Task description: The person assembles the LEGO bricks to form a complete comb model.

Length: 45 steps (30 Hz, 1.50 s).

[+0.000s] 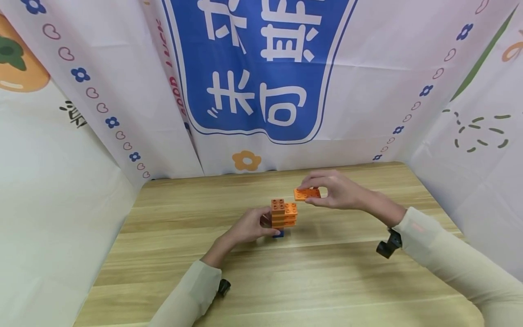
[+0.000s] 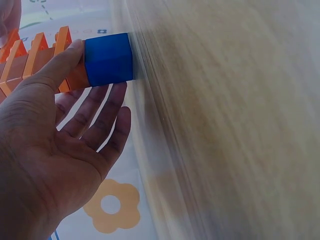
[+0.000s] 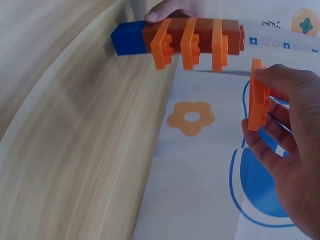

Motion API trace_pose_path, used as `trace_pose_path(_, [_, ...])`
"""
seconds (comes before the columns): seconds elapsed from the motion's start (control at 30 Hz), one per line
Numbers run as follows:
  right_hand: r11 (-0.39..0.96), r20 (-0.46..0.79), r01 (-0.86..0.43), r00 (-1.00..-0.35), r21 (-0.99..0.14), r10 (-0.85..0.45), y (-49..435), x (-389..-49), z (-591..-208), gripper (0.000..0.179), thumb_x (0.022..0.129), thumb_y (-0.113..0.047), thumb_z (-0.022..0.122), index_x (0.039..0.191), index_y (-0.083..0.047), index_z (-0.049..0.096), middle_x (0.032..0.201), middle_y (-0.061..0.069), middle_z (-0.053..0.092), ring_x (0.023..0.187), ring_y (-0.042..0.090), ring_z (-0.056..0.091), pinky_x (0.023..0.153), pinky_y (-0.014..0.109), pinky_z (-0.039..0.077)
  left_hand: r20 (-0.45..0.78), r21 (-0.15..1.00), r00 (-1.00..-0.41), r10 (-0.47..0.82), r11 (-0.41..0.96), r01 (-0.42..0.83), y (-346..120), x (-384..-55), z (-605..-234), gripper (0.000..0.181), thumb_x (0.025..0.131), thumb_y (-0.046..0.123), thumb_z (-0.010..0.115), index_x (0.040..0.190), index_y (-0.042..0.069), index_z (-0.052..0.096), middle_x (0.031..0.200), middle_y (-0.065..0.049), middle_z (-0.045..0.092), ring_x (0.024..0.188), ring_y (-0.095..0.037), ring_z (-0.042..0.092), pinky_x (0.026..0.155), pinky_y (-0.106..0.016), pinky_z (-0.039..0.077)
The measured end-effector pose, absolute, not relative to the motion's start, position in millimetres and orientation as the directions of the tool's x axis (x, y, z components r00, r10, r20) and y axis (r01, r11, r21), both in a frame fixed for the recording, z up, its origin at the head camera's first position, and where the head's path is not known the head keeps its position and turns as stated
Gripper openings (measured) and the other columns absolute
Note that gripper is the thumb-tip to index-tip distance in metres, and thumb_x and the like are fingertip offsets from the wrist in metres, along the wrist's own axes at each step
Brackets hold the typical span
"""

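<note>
A tower of toy building bricks [image 1: 278, 219] stands upright on the table. Its base is a blue brick [image 2: 109, 59]; above it brown bricks [image 3: 231, 37] alternate with flat orange plates [image 3: 190, 44] that jut out toward the right. My left hand [image 1: 249, 225] grips the tower low down, its thumb by the joint above the blue brick and its fingers on the far side. Up and to the right of the tower, my right hand [image 1: 337, 190] pinches a loose orange plate [image 3: 257, 97] between thumb and fingers. This plate is apart from the tower, level with its studded top.
The wooden table [image 1: 327, 281] runs back to a white printed cloth [image 1: 359, 109] with a large blue sign panel [image 1: 253, 122]. Cloth also hangs along both sides. Small dark cameras [image 1: 389, 245] sit at the sleeve cuffs.
</note>
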State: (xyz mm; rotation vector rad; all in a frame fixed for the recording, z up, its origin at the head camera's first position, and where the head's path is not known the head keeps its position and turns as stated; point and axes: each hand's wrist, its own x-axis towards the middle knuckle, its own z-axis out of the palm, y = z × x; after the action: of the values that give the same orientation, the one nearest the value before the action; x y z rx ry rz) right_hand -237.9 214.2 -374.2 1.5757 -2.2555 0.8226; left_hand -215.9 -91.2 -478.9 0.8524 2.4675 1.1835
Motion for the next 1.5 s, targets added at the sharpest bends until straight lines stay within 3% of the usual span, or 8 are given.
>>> trace_pose_path(0.5, [0.255, 0.506, -0.912, -0.394, -0.323, -0.768, 189.6, -227.4, -370.1, 0.031, 0.086, -0.008, 0.088, 0.115, -0.005, 0.079, 0.112, 0.006, 0.075, 0.1, 0.019, 0.071, 0.085, 0.034, 0.062, 0.011, 0.776, -0.783, 0.622, 0.489, 0.398, -91.4, -217.3, -479.6, 0.041, 0.092, 0.021, 0.086, 0.127, 0.009, 0.069, 0.111, -0.002, 0.075, 0.096, -0.013, 0.072, 0.084, -0.028, 0.061])
trace_pose_path(1.0, [0.23, 0.508, -0.925, -0.36, -0.301, -0.782, 173.9, -226.9, -377.1, 0.029, 0.085, -0.008, 0.089, 0.112, -0.003, 0.079, 0.11, 0.009, 0.075, 0.099, 0.02, 0.071, 0.083, 0.03, 0.062, 0.02, 0.772, -0.779, 0.627, 0.486, 0.41, -92.0, -217.8, -480.8, 0.04, 0.092, 0.021, 0.086, 0.126, 0.01, 0.069, 0.111, -0.002, 0.076, 0.097, -0.012, 0.073, 0.084, -0.027, 0.06])
trace_pose_path(1.5, [0.244, 0.497, -0.918, -0.376, -0.312, -0.782, 170.4, -225.5, -377.2, 0.029, 0.086, -0.008, 0.088, 0.113, -0.002, 0.079, 0.111, 0.009, 0.074, 0.099, 0.019, 0.071, 0.083, 0.029, 0.062, 0.018, 0.768, -0.781, 0.624, 0.491, 0.41, -91.8, -216.8, -479.2, 0.041, 0.092, 0.022, 0.086, 0.128, 0.011, 0.069, 0.112, 0.0, 0.076, 0.097, -0.012, 0.072, 0.085, -0.027, 0.06])
